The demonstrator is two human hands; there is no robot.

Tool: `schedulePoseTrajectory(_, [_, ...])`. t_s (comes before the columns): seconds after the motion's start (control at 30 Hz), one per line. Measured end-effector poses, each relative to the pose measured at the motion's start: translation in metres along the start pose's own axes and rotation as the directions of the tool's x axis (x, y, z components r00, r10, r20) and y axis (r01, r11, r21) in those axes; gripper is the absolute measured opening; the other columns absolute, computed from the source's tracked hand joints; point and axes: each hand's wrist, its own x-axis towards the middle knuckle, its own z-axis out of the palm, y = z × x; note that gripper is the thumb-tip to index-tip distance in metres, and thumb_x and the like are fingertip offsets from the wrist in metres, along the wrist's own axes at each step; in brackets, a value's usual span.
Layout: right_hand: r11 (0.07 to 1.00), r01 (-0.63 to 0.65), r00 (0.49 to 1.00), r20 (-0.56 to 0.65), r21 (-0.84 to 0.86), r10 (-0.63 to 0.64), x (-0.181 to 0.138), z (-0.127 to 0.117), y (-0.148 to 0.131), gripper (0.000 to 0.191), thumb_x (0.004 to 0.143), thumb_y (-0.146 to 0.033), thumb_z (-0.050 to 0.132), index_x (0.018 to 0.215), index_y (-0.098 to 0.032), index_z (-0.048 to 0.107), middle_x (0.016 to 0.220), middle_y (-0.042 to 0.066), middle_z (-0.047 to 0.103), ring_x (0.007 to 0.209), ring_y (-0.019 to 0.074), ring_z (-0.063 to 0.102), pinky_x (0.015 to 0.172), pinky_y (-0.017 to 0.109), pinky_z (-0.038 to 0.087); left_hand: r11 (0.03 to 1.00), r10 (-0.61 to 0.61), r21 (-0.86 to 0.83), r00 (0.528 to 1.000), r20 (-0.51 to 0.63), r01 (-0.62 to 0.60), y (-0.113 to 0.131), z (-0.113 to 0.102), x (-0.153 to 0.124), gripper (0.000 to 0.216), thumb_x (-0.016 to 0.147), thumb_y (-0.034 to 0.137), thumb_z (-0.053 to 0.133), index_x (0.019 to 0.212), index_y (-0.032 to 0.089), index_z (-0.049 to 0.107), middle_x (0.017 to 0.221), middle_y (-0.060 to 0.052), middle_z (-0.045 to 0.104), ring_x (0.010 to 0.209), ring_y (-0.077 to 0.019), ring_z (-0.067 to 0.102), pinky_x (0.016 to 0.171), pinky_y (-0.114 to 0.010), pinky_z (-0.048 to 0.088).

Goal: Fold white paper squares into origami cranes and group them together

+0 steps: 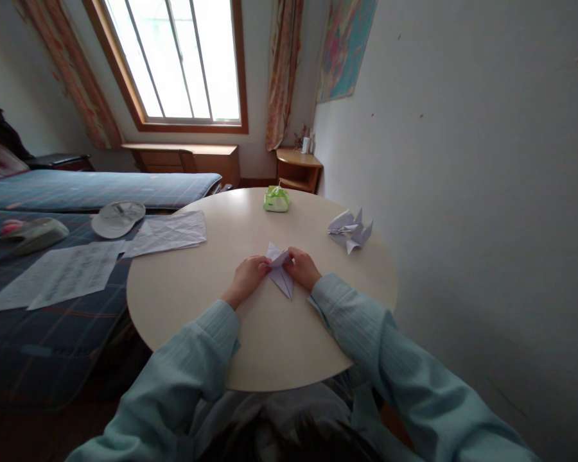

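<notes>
A folded sheet of white paper [282, 281] lies at the middle of the round table, with a narrow point toward me and a smaller point at its far end. My left hand [248, 277] pinches its left edge between thumb and fingers. On the opposite side, my right hand [304, 269] grips the upper right part, its fingers closed on a raised flap. Both hands rest close to the tabletop. The fingertips hide part of the folds. Farther right sits a group of folded paper shapes [350, 230] with pointed wings, like origami cranes.
The round cream table [183, 321] fills the middle. A green tissue pack [276, 199] stands at its far side. Paper sheets [168, 232] overlap its left edge and the plaid bed [43, 359]. A round white fan-like object [118, 218] lies on the bed. A wall [481, 212] rises at right.
</notes>
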Motion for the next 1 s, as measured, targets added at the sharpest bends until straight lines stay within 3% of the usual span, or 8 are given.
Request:
schedulePoseTrajectory(0.13, [0.999,-0.03,0.997,0.068,-0.036,0.032,-0.001,-0.001,-0.004,0.008,0.069,-0.011,0.047,0.074,-0.016,0.049,0.072,0.003,0.056,0.068,0.0134,0.05,0.063,0.022,0.036,0.999,-0.007,0.038,1.0,-0.005,0.007,0.002,-0.002,-0.001,0.02,0.076,0.026,0.049,0.089,0.023,0.064,0.095,-0.003,0.065,0.087,-0.0172,0.058,0.073,-0.024,0.041])
schedulePoseTrajectory(0.4, [0.999,-0.044,0.998,0.054,-0.007,0.044,-0.001,0.002,-0.003,0.012,0.076,-0.011,0.041,0.085,-0.017,0.047,0.074,0.003,0.058,0.065,0.0132,0.053,0.059,0.021,0.036,0.99,0.016,0.138,1.0,-0.008,-0.014,0.001,-0.002,0.001,0.017,0.077,0.028,0.049,0.084,0.021,0.062,0.088,-0.005,0.064,0.083,-0.0168,0.057,0.069,-0.024,0.041])
schedulePoseTrajectory(0.63, [0.993,-0.009,1.0,-0.005,0.121,0.01,0.001,0.006,0.001,0.028,0.074,-0.007,0.042,0.1,-0.014,0.045,0.092,0.008,0.056,0.071,0.012,0.053,0.064,0.023,0.042,0.998,0.029,0.062,0.999,-0.042,-0.026,0.0,0.002,0.003,0.026,0.08,0.022,0.046,0.104,0.021,0.054,0.095,-0.005,0.063,0.088,-0.0162,0.057,0.074,-0.025,0.041])
schedulePoseTrajectory(1.0, [0.99,-0.05,0.997,-0.054,0.132,0.057,0.001,0.006,0.003,0.037,0.069,-0.007,0.05,0.105,-0.015,0.043,0.084,0.003,0.054,0.062,0.0097,0.049,0.068,0.025,0.044,1.0,0.008,0.03,0.998,-0.063,-0.007,0.004,0.003,0.001,0.039,0.076,0.013,0.049,0.115,0.019,0.044,0.103,-0.006,0.061,0.096,-0.0171,0.054,0.082,-0.028,0.041])
